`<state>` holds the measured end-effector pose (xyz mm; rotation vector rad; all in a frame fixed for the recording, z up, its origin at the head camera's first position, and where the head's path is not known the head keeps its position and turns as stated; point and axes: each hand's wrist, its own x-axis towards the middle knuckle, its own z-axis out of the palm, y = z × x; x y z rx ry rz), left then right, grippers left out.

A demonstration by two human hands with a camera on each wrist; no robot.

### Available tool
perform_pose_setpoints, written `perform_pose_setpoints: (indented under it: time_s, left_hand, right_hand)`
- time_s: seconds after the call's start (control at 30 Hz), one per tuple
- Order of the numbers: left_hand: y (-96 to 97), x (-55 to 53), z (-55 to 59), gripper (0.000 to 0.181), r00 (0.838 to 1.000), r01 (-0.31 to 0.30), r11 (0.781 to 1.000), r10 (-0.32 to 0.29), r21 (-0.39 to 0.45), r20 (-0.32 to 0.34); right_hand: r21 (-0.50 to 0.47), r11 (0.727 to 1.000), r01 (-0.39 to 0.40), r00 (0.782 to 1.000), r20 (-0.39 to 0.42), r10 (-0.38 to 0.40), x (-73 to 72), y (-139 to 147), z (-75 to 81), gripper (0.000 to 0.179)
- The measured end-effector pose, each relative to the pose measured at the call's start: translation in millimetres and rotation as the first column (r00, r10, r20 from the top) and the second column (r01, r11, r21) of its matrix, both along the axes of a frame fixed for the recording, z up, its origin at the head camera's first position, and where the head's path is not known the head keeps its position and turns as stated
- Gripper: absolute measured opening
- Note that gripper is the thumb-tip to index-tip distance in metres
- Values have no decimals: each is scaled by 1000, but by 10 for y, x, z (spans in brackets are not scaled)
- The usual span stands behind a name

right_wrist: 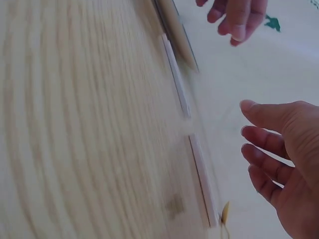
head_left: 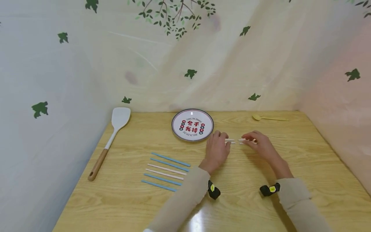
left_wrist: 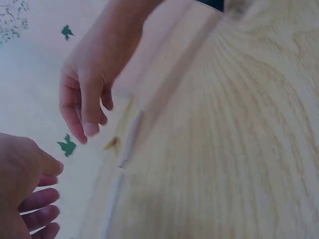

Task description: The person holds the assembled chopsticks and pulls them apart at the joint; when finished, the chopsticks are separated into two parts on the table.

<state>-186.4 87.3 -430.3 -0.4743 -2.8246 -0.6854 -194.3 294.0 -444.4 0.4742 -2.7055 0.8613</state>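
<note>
Slim white sticks (head_left: 231, 142) lie on the table between the two hands, end to end with a small gap. The left wrist view shows a white stick (left_wrist: 130, 142) flat on the wood, and the right wrist view another white stick (right_wrist: 203, 179). My left hand (head_left: 216, 149), beside the plate, hovers over the left sticks with loosely bent fingers and nothing in its grasp. Above the right sticks is my right hand (head_left: 259, 144), thumb and fingers apart in the right wrist view, holding nothing. In the head view the fingers hide parts of the sticks.
A white plate (head_left: 177, 130) with red lettering stands near the back wall. Blue chopsticks (head_left: 160, 185) and pale pink chopsticks (head_left: 165, 174) lie in a row by the left sleeve. A white spatula (head_left: 120, 118) lies far left, a yellow spoon (head_left: 258, 118) at back right.
</note>
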Motion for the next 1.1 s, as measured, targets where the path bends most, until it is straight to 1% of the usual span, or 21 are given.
perform_pose_setpoints:
  time_s: [0.13,0.27,0.33,0.43,0.47,0.53,0.6,0.7,0.77,0.9,1.0,1.1]
  left_hand:
    - [-182,45,126,19,998,62,997,-61,41,-14]
    - [-454,63,211,17,991,133,986,-133,103,-6]
    - [-615,60,232,17,983,180,975,-181,131,-7]
    - [-878,51,254,17,966,253,949,-258,188,-3]
    - [-970,48,261,16,961,272,940,-278,204,1]
    - [-1160,42,260,15,954,290,930,-299,228,5]
    - [-1353,37,250,14,952,293,925,-306,241,15]
    - [-1659,36,228,11,957,274,926,-289,258,23]
    - [-1863,34,206,11,962,250,929,-271,273,41]
    - [-2242,24,149,12,974,186,945,-214,268,79]
    - [-2463,4,83,14,977,155,953,-186,261,99]
    - [-2629,-25,7,17,974,153,950,-191,273,119]
  right_hand:
    - [-43,999,-19,999,32,20,33,-173,34,22]
    - [-88,995,-56,997,46,60,72,-336,41,25]
    - [-104,992,-70,996,48,76,91,-407,33,26]
    - [-130,988,-87,993,65,96,116,-518,21,27]
    - [-141,986,-92,992,69,103,124,-557,20,27]
    - [-160,982,-103,990,75,116,138,-639,15,27]
    - [-183,976,-119,989,70,134,155,-719,3,27]
    - [-203,970,-136,986,67,152,184,-844,-15,28]
    - [-220,965,-144,984,73,163,210,-920,-30,28]
    - [-251,956,-155,979,91,183,254,-1070,-36,27]
    - [-254,953,-168,975,97,198,276,-1173,-28,25]
    - [-264,947,-184,969,110,219,293,-1273,-30,25]
